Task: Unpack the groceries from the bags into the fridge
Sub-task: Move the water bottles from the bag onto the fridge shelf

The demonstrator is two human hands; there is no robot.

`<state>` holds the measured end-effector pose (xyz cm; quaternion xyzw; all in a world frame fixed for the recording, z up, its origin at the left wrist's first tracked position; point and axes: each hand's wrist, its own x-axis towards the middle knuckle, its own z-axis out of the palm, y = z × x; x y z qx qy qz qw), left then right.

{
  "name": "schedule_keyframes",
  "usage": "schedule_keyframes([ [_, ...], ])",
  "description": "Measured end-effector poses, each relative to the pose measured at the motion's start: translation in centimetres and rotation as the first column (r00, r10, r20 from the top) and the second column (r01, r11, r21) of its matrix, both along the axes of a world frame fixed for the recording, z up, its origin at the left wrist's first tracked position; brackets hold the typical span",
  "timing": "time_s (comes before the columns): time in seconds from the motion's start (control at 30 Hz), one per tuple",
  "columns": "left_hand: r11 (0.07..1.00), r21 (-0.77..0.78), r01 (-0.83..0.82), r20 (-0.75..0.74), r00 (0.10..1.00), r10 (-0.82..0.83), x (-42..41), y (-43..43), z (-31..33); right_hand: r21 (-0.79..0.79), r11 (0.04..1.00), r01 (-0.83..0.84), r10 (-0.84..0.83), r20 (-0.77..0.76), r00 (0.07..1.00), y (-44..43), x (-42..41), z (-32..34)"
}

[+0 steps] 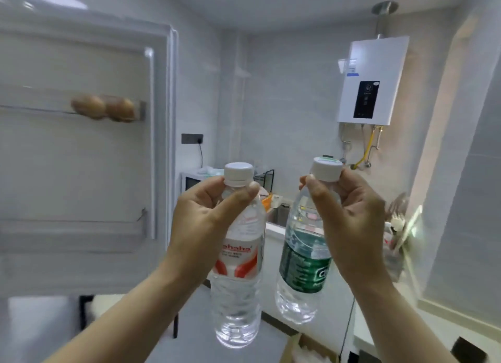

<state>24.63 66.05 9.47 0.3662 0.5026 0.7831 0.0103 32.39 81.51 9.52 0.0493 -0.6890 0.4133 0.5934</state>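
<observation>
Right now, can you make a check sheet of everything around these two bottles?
Surface: white counter behind the bottles, partly hidden.
Job's things: red-label bottle and green-label bottle, capped, held aloft; fridge door open, eggs on its shelf.
Clutter: utensils by the right wall.
Hands: left hand grips the red-label bottle's neck; right hand grips the green-label bottle's neck.
Cables: black cable from a wall socket; yellow hose under the water heater.
Surroundings: pale tiled kitchen walls.

I see clear, glossy plastic in the red-label bottle (238, 295) and the green-label bottle (299, 284); the fridge door (81, 167) lining looks smooth white plastic, the flue pipe (381, 21) dull metal.
</observation>
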Motion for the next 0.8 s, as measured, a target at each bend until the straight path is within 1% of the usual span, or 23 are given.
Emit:
schedule_keyframes([
  [0.13,0.982,0.009,-0.190,-0.003,0.982,0.190,-0.6,-1.8,0.3,0.018,0.977,-0.211,0.210,0.029,0.977,-0.5,-4.1,0.3],
  [0.2,0.964,0.004,-0.267,-0.013,0.964,0.267,-0.7,-2.7,0.4,0.033,0.960,-0.279,0.277,0.033,0.960,-1.0,-5.7,0.2],
  [0.4,0.850,-0.013,-0.527,-0.021,0.850,0.526,-0.6,-7.0,-0.7,0.031,0.848,-0.529,0.527,0.066,0.848,-4.8,-10.0,-0.3],
  [0.5,0.787,-0.019,-0.617,-0.008,0.787,0.617,-0.1,-9.7,-0.8,0.020,0.789,-0.614,0.611,0.068,0.788,-7.8,-11.6,-0.7],
  [0.63,0.679,-0.031,-0.733,-0.002,0.680,0.733,0.3,-13.6,-1.0,-0.007,0.720,-0.694,0.692,0.080,0.718,-12.2,-13.0,-1.2],
  [0.73,0.608,-0.035,-0.794,0.002,0.608,0.794,0.6,-16.6,-0.9,-0.018,0.679,-0.734,0.732,0.079,0.676,-15.7,-14.0,-1.1],
  [0.8,0.577,-0.027,-0.816,0.007,0.578,0.816,0.6,-18.8,-0.8,-0.016,0.659,-0.752,0.751,0.075,0.656,-18.1,-14.6,-0.8],
])
